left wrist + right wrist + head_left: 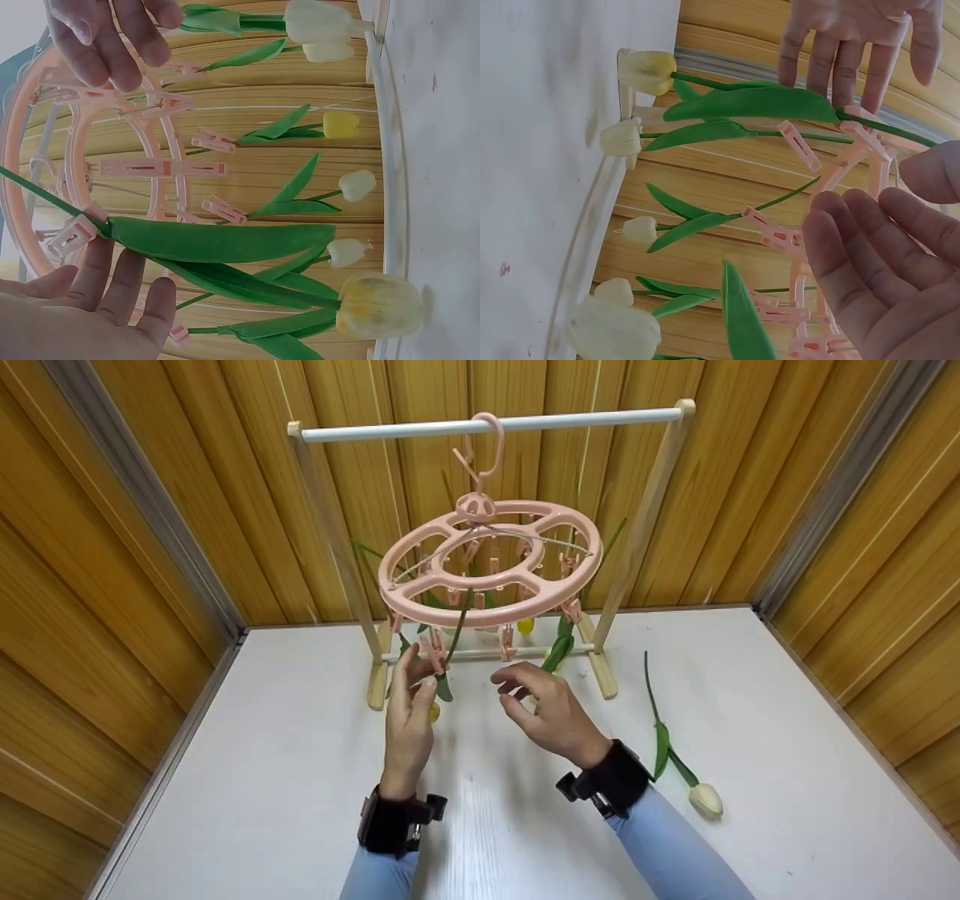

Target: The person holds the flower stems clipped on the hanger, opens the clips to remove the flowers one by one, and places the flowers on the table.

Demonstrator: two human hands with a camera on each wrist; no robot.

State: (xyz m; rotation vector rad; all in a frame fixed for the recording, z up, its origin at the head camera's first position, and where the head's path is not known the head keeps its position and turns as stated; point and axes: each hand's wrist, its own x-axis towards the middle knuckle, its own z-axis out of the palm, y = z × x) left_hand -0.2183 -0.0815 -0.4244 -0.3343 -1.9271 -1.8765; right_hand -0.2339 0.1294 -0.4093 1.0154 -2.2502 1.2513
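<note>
A round pink clip hanger (391,602) hangs from a rack, with several artificial tulips clipped upside down around it. My left hand (409,727) is at the hanger's front left, beside a yellowish tulip (379,306) whose stem sits in a pink clip (71,238). The left fingers (124,281) are extended and touch the tulip near the clip and the base of its leaf; the thumb stands away. To the right, my right hand (551,709) is held in the air below the ring, fingers loosely bent, with nothing in it.
The rack has a white top bar (390,433) and wooden legs on a white table (225,810). On the table at the right lies a loose white tulip (705,801). Wood-panelled walls (97,510) stand behind and at both sides.
</note>
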